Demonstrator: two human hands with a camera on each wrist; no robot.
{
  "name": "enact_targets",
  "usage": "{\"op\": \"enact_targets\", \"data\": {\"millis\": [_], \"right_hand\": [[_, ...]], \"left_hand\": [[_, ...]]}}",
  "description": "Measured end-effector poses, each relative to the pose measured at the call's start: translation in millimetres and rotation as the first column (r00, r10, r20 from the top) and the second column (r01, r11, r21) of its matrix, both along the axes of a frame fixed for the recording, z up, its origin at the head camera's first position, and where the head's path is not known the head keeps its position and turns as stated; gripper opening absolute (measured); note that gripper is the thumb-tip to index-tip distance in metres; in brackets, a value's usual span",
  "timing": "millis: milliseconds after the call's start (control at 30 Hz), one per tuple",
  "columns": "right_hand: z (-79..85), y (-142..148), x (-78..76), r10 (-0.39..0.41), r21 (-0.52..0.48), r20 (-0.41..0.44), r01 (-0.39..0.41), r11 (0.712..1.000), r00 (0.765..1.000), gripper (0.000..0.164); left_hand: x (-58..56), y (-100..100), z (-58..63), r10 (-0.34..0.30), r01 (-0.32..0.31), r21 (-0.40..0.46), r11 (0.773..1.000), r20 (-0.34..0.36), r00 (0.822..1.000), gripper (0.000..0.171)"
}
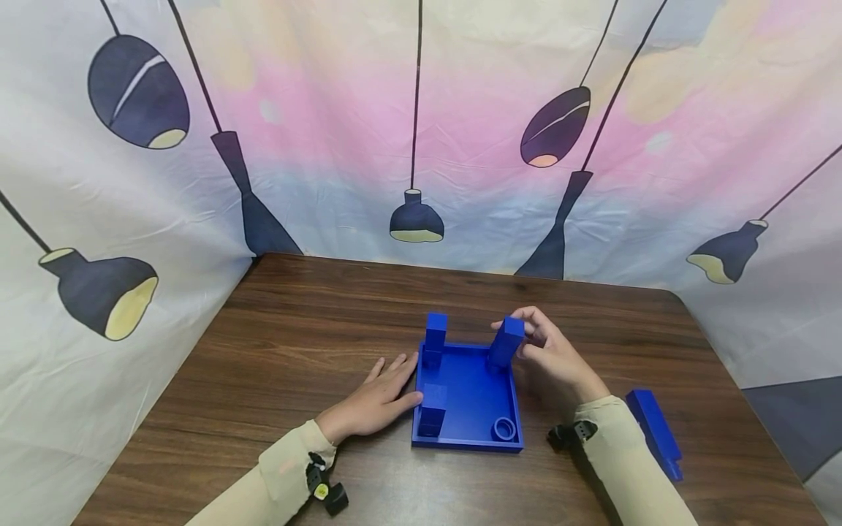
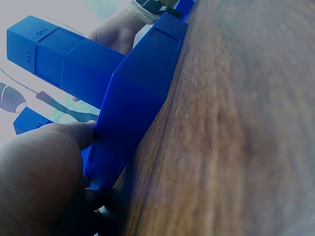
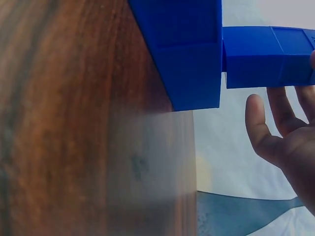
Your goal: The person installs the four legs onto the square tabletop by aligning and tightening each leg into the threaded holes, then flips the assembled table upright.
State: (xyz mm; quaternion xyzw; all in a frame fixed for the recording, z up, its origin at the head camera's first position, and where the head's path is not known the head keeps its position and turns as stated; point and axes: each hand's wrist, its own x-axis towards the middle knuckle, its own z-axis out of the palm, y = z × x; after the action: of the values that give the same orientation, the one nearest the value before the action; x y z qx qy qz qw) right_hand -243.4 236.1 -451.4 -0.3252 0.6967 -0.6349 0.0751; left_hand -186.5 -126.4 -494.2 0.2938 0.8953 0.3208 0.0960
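A square blue tray-like base lies on the table with blue posts standing at three corners. My right hand grips the far right post, thumb on one side and fingers on the other; this post leans a little to the right. In the right wrist view a narrow gap shows between the post and the base. My left hand lies along the base's left wall, fingers straight, thumb touching the edge near the near left post. At the far left corner stands another post.
A round ring-shaped socket sits in the base's near right corner. One loose blue post with a narrower end lies on the wooden table beside my right forearm. Behind the table hangs a lamp-patterned cloth.
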Motion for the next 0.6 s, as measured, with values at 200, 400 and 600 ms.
{"op": "enact_targets", "data": {"millis": [200,400,600], "right_hand": [[-0.4,-1.8,-0.6,0.013,0.002,-0.018,-0.013,1.000,1.000,0.056],[2.5,-4.9,1.6,-0.047,0.044,-0.013,0.048,0.998,0.999,0.064],[3.0,-5.2,3.0,-0.067,0.049,0.013,0.066,0.997,0.998,0.064]], "left_hand": [[-0.4,0.4,-0.6,-0.002,0.002,0.003,1.000,-0.001,1.000,0.076],[-0.3,0.4,0.0,-0.004,0.004,0.009,1.000,-0.006,1.000,0.075],[-0.6,0.2,-1.0,-0.004,0.004,0.011,1.000,-0.005,1.000,0.076]]}}
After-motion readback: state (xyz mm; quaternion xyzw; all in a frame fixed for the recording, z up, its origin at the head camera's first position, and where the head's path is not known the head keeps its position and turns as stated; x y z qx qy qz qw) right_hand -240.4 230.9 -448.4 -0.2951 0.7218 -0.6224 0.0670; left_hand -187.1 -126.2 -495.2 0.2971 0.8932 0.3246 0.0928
